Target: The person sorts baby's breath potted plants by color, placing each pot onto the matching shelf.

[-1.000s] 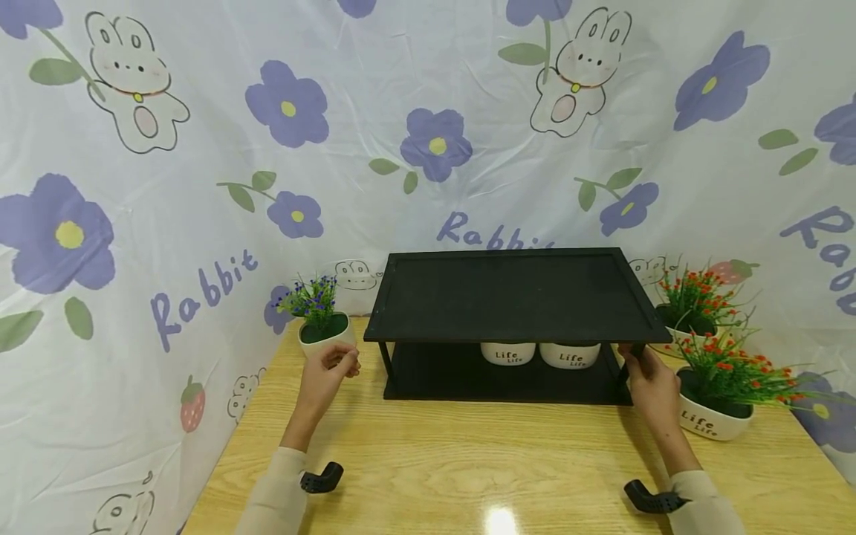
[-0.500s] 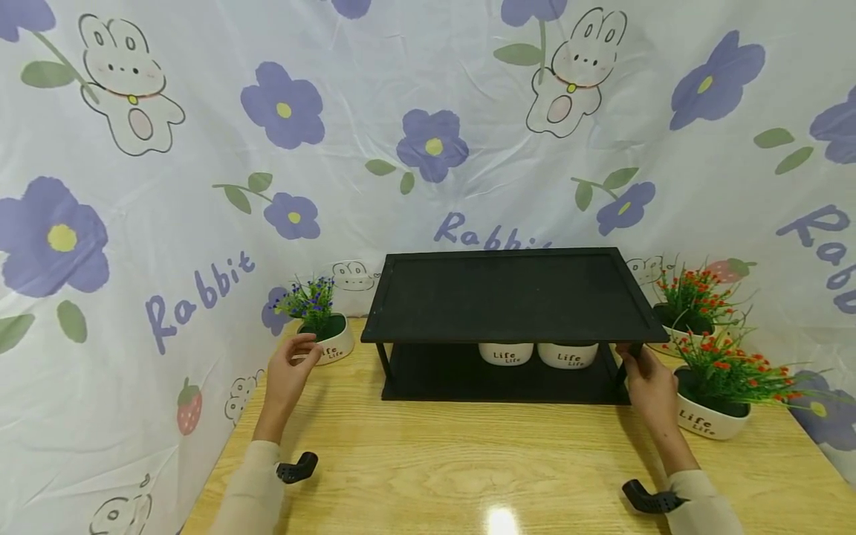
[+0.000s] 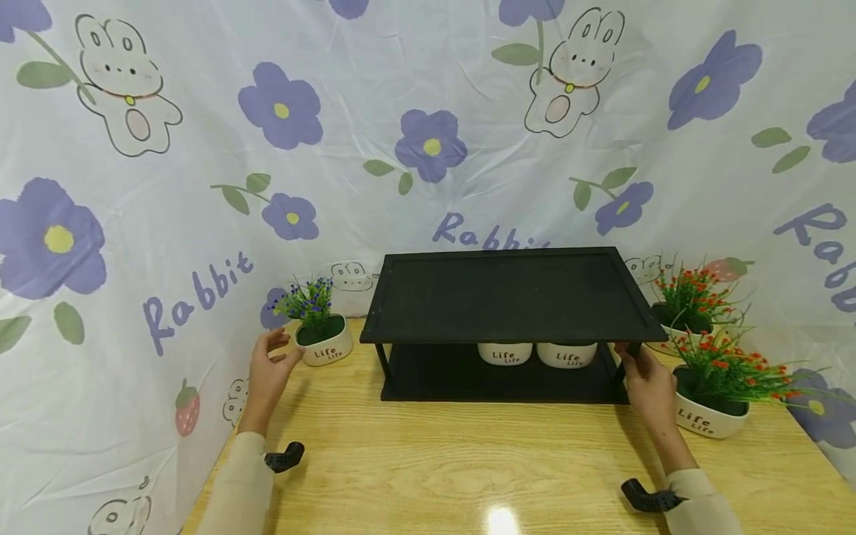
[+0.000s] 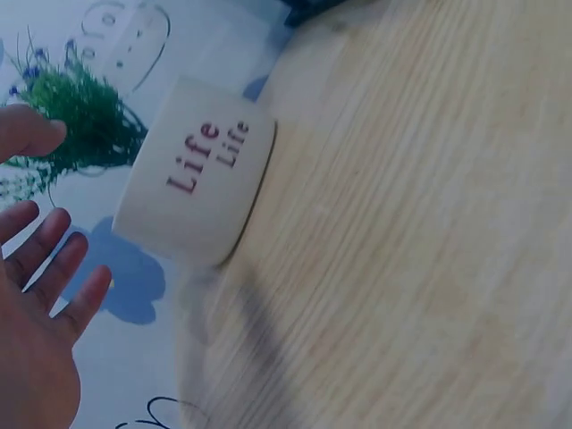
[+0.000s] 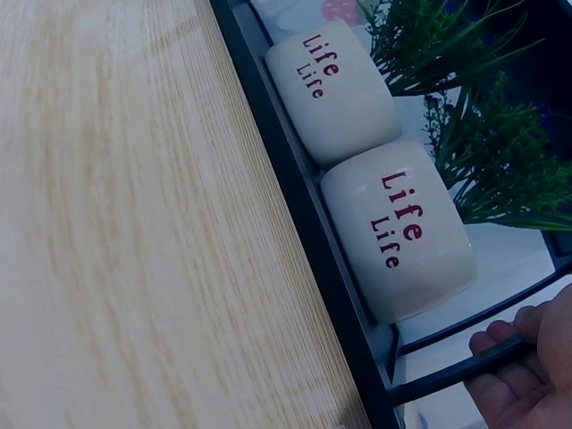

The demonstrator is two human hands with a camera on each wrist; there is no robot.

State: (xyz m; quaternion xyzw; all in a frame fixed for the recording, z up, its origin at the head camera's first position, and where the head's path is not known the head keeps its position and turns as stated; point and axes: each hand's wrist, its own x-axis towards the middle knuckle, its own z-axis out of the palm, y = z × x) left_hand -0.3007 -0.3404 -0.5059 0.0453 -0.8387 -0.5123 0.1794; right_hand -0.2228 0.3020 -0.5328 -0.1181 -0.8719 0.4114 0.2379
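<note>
Currently, left hand (image 3: 267,377), fingers (image 4: 87,301) released, beside the pot (image 3: 328,351) on the desk (image 3: 461,464), left of the rack (image 3: 515,297); right hand (image 3: 654,392), fingers grasping a post (image 5: 438,381); gripping the pot below its foliage (image 4: 85,121) should best keep it level

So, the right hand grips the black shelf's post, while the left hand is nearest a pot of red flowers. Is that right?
Not quite: the flowers in the pot nearest the left hand are blue-purple, not red, as the head view shows. The rest is right.
</note>
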